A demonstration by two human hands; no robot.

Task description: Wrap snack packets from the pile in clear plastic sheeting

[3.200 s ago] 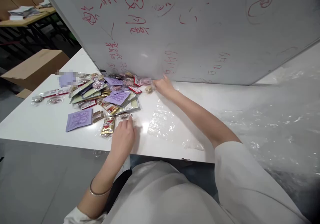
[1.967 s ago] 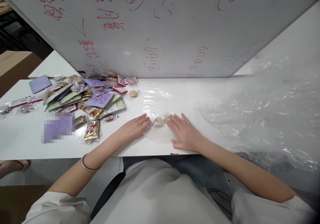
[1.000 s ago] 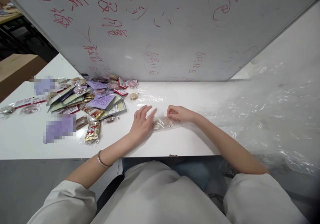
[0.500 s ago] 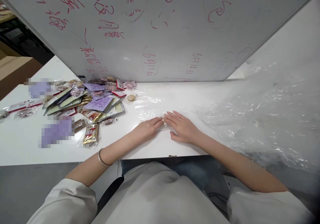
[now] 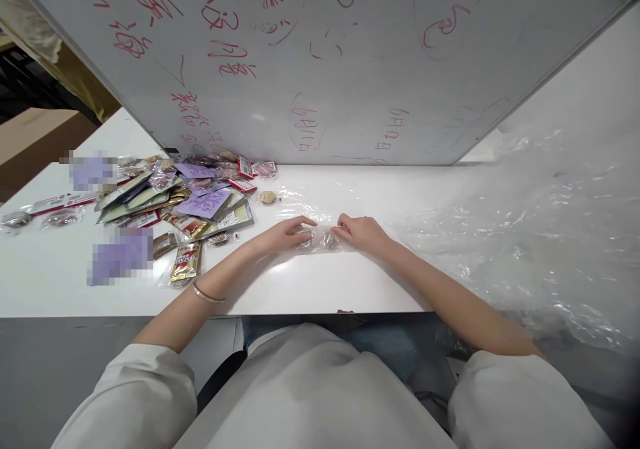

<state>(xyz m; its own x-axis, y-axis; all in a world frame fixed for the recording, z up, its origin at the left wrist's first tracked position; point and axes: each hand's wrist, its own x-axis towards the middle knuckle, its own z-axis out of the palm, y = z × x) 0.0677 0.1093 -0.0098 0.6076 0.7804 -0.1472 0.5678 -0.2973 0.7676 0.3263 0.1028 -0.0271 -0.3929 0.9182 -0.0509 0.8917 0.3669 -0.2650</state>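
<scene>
A clear plastic wrapper [image 5: 327,241] with small brownish contents, too blurred to name, lies on the white table [image 5: 300,282] between my hands. My left hand [image 5: 286,235] rests at its left end; the fingers are stretched out, with a gap between thumb and forefinger. At the other end, the fingers of my right hand [image 5: 364,233] are bent and pinch the wrapper's edge. Behind my hands, a thin sheet of clear film [image 5: 315,202] lies flat. A small round wrapped biscuit [image 5: 267,197] sits to the left of this film.
On the left are a pile of purple packets [image 5: 205,203], more wrapped snacks and a gold coffee sachet [image 5: 186,262]. A whiteboard [image 5: 350,122] with red writing stands along the back. Crumpled clear plastic [image 5: 500,235] spreads over the right side. A cardboard box [image 5: 45,139] stands far left.
My hands, close together over the wrapper before, have moved apart to its two ends, so more of it shows. The right fingers went from flat to bent. The view shifted slightly.
</scene>
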